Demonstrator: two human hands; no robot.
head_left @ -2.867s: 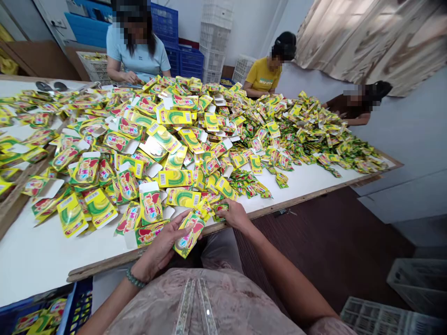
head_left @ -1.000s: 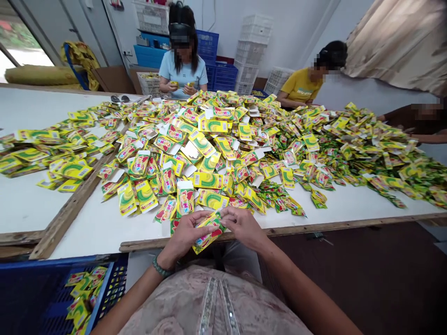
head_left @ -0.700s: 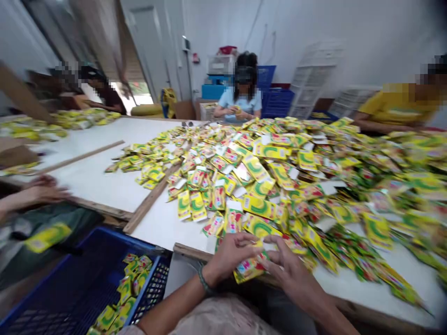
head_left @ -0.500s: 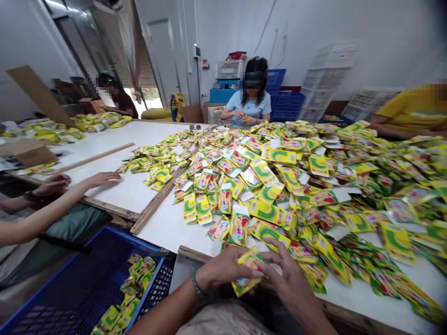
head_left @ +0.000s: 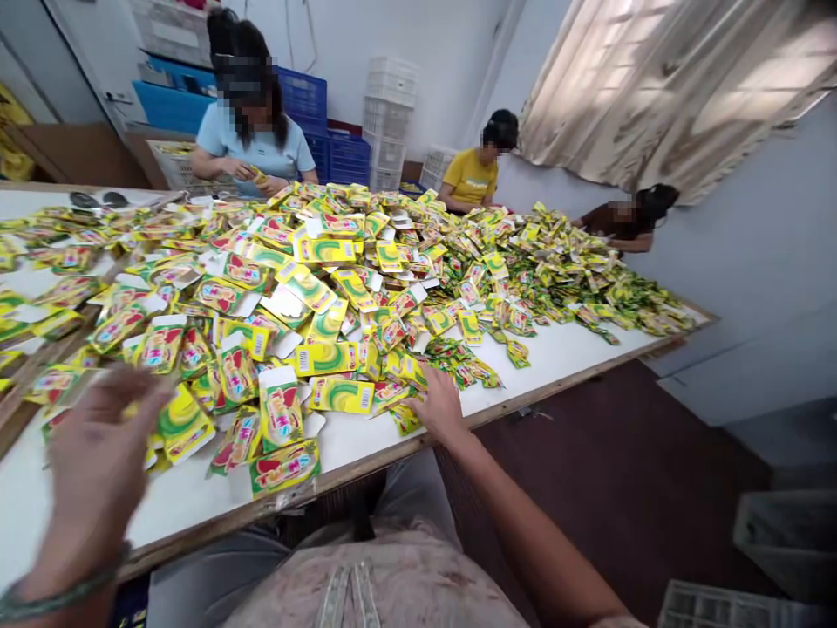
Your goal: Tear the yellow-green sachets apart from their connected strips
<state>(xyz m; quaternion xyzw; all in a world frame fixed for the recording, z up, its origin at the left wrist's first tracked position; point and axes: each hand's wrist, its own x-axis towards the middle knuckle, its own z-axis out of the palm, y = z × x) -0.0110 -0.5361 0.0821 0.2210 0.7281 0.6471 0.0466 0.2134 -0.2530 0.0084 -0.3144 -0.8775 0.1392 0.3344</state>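
Observation:
My left hand (head_left: 108,445), blurred by motion, hangs over the table's left side with thumb and fingers apart. It appears to hold nothing. A small yellow printed box (head_left: 183,426) lies just beyond its thumb. At the front of the heap, my right hand (head_left: 441,403) reaches in with thumb and forefinger spread. Its fingers are at a yellow-green box (head_left: 404,368) and a small packet (head_left: 406,420); whether they grip either is unclear. Near the table edge lies a box with a red fruit picture (head_left: 284,468), and an open-flapped box (head_left: 280,410) stands behind it.
Many boxes and small green packets (head_left: 458,362) cover the white table (head_left: 555,349), which has a wooden edge (head_left: 510,403). A wooden strip (head_left: 17,414) runs along the left. Across the table sit several co-workers, one in light blue (head_left: 255,144). Crates (head_left: 788,532) stand at lower right.
The view has swung to the right. Both hands were together on a yellow box; now they are apart, that box is out of them, and the right hand is at the heap.

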